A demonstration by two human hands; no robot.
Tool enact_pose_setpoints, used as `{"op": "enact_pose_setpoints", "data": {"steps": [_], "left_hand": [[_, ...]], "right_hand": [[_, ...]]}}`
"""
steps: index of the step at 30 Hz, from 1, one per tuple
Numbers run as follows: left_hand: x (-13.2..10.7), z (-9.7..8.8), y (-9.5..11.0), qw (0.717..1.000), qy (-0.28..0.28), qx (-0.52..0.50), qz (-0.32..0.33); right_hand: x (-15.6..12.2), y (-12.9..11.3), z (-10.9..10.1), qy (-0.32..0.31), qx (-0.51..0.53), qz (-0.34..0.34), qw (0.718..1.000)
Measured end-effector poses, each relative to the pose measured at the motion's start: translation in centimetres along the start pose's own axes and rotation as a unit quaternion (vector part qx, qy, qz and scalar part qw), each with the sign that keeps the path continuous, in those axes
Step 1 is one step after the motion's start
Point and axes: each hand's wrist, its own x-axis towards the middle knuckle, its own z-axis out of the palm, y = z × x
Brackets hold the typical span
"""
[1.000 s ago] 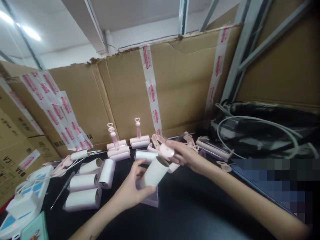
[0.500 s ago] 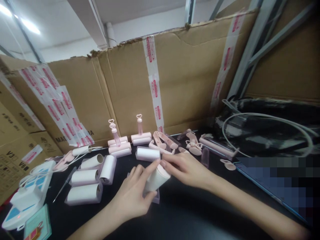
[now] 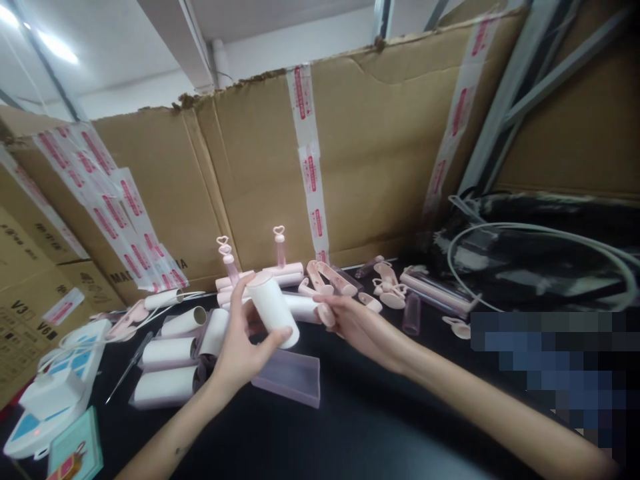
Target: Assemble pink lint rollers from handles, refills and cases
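Note:
My left hand [image 3: 240, 347] grips a white paper roll [image 3: 274, 310], tilted up with a pink cap on its upper end. My right hand [image 3: 353, 320] is beside it with fingers curled round a small pink round piece [image 3: 327, 315]. Under the hands a translucent pink cover [image 3: 290, 378] lies on the black table [image 3: 350, 427]. Several more white rolls [image 3: 167, 353] lie to the left. Assembled pink rollers with heart-topped handles [image 3: 280, 257] stand behind the hands.
Loose pink handle parts [image 3: 387, 290] lie at the back right. Taped cardboard walls [image 3: 350, 153] close off the back. A black bag with white cable [image 3: 540, 260] sits at the right. A white and blue device [image 3: 55, 393] and a teal card [image 3: 75, 450] lie at the left.
My left hand has lifted the roll off the translucent cover and turned it upright. My right hand came off the roll's end and now holds a pink piece beside it.

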Motion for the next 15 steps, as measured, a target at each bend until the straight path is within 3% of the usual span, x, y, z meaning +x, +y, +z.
{"op": "enact_pose_setpoints", "data": {"steps": [3,5,8,11,15], "left_hand": [[-0.3,0.6,-1.6,0.996,0.061,0.036,0.057],[-0.8,1.1,-2.8,0.986,0.069,0.109,0.11],[-1.1,1.4,-4.0,0.96,0.045,0.181,0.208],[-0.8,1.2,-3.9,0.942,0.02,0.182,0.282],[-0.6,1.0,-3.0,0.932,-0.071,0.193,0.298]], "right_hand": [[-1.1,0.8,1.2,-0.041,0.113,0.067,0.99],[-1.9,1.2,1.8,-0.088,0.177,0.094,0.976],[-2.4,1.2,2.3,-0.123,0.233,0.099,0.96],[-2.5,0.9,2.2,-0.119,0.234,0.082,0.962],[-3.2,1.0,2.2,-0.119,0.159,0.037,0.979]]}}
